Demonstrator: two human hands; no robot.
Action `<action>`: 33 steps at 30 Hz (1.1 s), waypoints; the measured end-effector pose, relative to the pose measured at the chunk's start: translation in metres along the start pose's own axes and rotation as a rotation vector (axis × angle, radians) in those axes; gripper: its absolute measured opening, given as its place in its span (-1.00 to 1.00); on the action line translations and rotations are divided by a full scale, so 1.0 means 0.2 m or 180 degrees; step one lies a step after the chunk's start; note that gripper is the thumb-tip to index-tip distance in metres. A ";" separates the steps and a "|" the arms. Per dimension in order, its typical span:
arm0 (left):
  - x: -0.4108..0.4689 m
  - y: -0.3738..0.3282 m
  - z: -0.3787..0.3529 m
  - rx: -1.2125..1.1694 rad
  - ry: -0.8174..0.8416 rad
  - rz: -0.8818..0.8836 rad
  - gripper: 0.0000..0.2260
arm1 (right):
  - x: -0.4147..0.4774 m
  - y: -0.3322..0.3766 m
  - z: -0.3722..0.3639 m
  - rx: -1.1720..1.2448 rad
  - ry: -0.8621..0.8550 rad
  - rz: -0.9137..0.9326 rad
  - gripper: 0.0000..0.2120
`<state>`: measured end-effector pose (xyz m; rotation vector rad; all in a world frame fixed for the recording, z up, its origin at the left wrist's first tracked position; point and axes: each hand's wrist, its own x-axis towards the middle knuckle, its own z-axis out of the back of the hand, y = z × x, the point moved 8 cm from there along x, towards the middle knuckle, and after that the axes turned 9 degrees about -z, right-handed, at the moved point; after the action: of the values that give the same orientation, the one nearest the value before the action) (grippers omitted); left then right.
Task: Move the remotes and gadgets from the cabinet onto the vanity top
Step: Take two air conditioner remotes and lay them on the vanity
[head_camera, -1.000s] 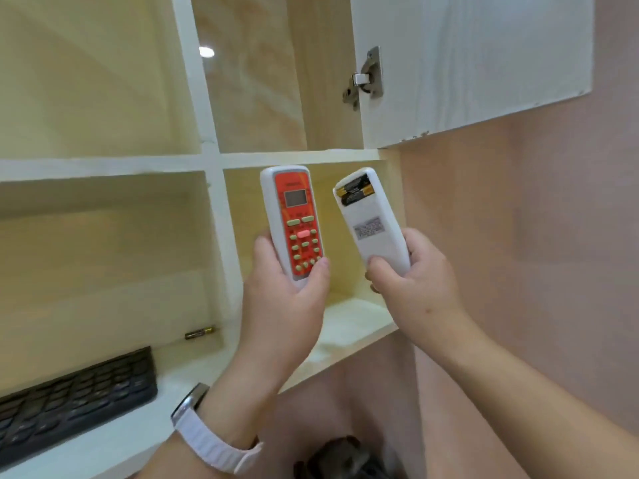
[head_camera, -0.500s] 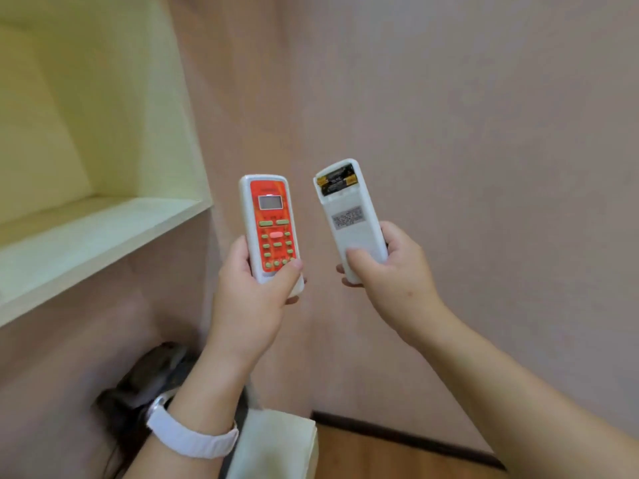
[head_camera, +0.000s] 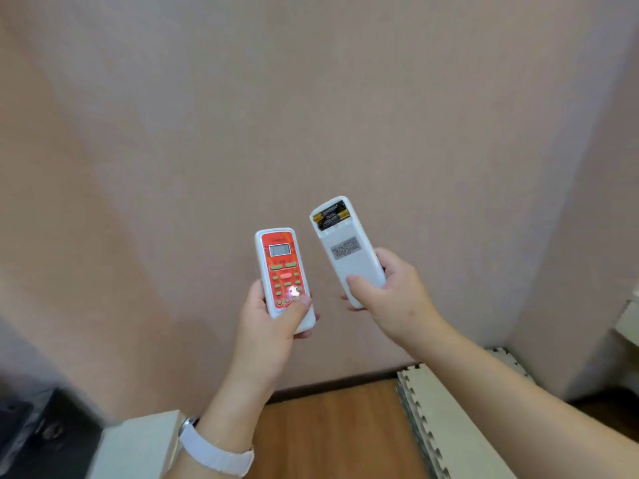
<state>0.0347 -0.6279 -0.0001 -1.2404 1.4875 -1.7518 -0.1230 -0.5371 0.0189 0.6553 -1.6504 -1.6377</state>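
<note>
My left hand (head_camera: 273, 326) grips a white remote with a red face (head_camera: 281, 267), screen and green buttons toward me, thumb over its lower buttons. My right hand (head_camera: 390, 299) grips a white remote (head_camera: 345, 247) turned back side up, its battery bay uncovered with black and gold batteries showing at the top and a grey label below. Both remotes are held upright in front of a plain pink wall, side by side and apart. The cabinet is out of view.
A pink wall (head_camera: 311, 115) fills most of the view. Below lie a wooden floor (head_camera: 332, 430), a stack of white interlocking foam mats (head_camera: 449, 416) at right, a white block (head_camera: 138, 444) and dark objects (head_camera: 31, 423) at lower left, a white edge (head_camera: 629, 319) at far right.
The view has swung right and down, away from the cabinet shelves, which have left the frame. Both hands keep their remotes and sit lower in view; floor and mats have appeared.
</note>
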 end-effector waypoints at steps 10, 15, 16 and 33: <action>-0.29 0.01 -1.27 -0.0112 0.1267 0.0054 -0.73 | -0.39 -0.16 1.31 -0.0054 -0.1136 -0.0333 -0.82; -0.47 0.02 -1.82 -0.0258 0.2026 0.0127 -0.77 | -0.70 -0.26 1.81 0.0030 -0.1886 -0.0565 -0.83; -0.51 0.03 -1.92 -0.0314 0.2169 0.0142 -0.78 | -0.76 -0.28 1.90 -0.0004 -0.2037 -0.0626 -0.83; -0.82 0.37 -3.27 -0.0717 0.3953 0.0632 -0.74 | -1.12 -0.58 2.84 -0.0073 -0.3879 -0.1303 -0.77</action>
<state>-0.4806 -0.2009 -0.1045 0.1028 2.3577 -2.3564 -0.4390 -0.0144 -0.0930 -0.1408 -2.3737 -2.6198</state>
